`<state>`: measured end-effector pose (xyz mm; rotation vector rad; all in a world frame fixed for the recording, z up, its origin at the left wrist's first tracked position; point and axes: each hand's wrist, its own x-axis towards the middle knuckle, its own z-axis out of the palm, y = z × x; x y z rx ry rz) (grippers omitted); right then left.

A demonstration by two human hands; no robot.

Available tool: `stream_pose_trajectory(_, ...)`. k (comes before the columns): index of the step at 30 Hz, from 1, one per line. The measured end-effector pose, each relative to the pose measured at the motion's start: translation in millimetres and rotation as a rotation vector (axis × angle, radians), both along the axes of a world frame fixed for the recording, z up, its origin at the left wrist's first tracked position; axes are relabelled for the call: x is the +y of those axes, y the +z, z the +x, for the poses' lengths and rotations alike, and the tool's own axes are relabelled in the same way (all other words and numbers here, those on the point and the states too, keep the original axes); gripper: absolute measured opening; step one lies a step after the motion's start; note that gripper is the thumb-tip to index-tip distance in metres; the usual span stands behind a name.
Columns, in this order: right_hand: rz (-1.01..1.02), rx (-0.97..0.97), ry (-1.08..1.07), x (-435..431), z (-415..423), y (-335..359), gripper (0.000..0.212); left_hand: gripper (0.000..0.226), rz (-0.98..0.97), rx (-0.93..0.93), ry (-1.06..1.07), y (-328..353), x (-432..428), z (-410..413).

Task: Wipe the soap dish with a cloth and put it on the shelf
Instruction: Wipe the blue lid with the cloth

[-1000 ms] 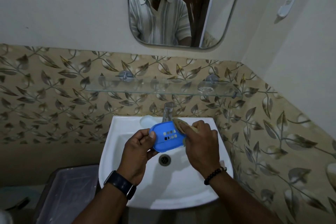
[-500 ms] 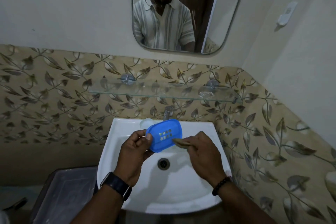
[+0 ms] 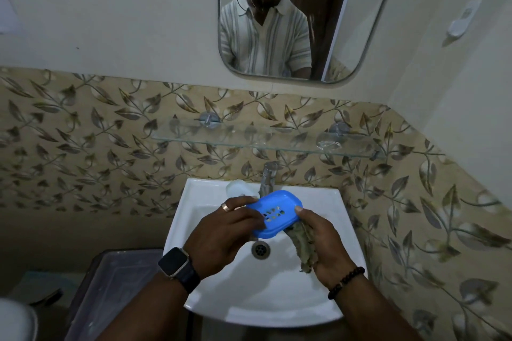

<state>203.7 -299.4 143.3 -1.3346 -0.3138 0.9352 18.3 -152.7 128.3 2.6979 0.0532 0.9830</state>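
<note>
A blue soap dish [image 3: 279, 203] with drain slots is held above the white sink [image 3: 327, 202]. My left hand [image 3: 224, 232] grips its left end, thumb across the top. My right hand [image 3: 324, 241] touches the dish's right end with the thumb and holds a crumpled brownish cloth [image 3: 302, 246] that hangs under the dish and down the palm. The glass shelf [image 3: 249, 138] runs along the tiled wall above the tap, apart from both hands.
A chrome tap [image 3: 268, 176] stands behind the dish, a pale soap bar [image 3: 236, 188] on the sink's back left rim. A clear suction cup [image 3: 329, 144] sits on the shelf's right part. A grey lidded bin [image 3: 116, 291] stands left of the sink; a mirror [image 3: 277, 16] above.
The dish has tipped flatter and turned lengthwise between both hands. My right hand with the cloth moved from beside the dish to under its right end.
</note>
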Motion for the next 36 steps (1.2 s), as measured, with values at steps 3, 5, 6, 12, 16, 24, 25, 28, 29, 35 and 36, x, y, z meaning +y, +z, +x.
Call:
stream_pose_trajectory(3,-0.049,-0.005,-0.003,1.9,-6.3,0.0,0.030,0.024,0.049,-0.049,0.126,-3.7,2.4,-5.5)
stream_pose_trajectory(5,-0.052,0.006,0.006,4.4,-11.0,0.0,0.025,0.032,-0.149,-0.125,0.186,-7.3,-2.0,-7.8)
stream_pose_trajectory(6,-0.038,0.018,0.006,6.4,-13.0,-0.6,0.023,0.040,-0.345,-0.164,0.184,-9.4,-5.8,-8.0)
stream_pose_trajectory(12,-0.008,-0.028,0.045,19.8,-27.1,-8.8,0.023,0.050,-1.556,-0.361,0.145,-30.5,-28.3,-9.9)
stream_pose_trajectory(16,-0.107,-0.092,0.097,32.8,-35.8,-19.0,0.024,0.037,-1.724,-0.438,0.254,-36.1,-22.2,-17.0)
stream_pose_trajectory(24,-0.277,-0.130,0.074,53.8,-52.8,-33.4,0.040,0.010,-1.788,-0.547,0.358,-49.8,20.9,-35.1)
stream_pose_trajectory(25,-0.282,-0.112,0.067,53.4,-53.5,-36.1,0.033,0.010,-1.783,-0.553,0.374,-54.5,28.0,-36.2)
stream_pose_trajectory(28,-0.278,-0.082,0.056,46.4,-55.9,-45.0,0.011,0.013,-1.753,-0.571,0.445,-71.2,52.9,-38.3)
stream_pose_trajectory(29,-0.280,-0.096,0.057,41.5,-56.7,-48.2,0.011,0.014,-1.754,-0.576,0.474,-76.7,61.7,-38.2)
stream_pose_trajectory(35,-0.334,-0.133,-0.003,8.9,-48.5,-57.0,0.012,0.018,-1.801,-0.608,0.628,-99.4,110.3,-13.4)
stream_pose_trajectory(36,-0.354,-0.139,-0.011,4.5,-44.9,-58.3,0.013,0.017,-1.801,-0.598,0.653,-103.2,116.0,-8.5)
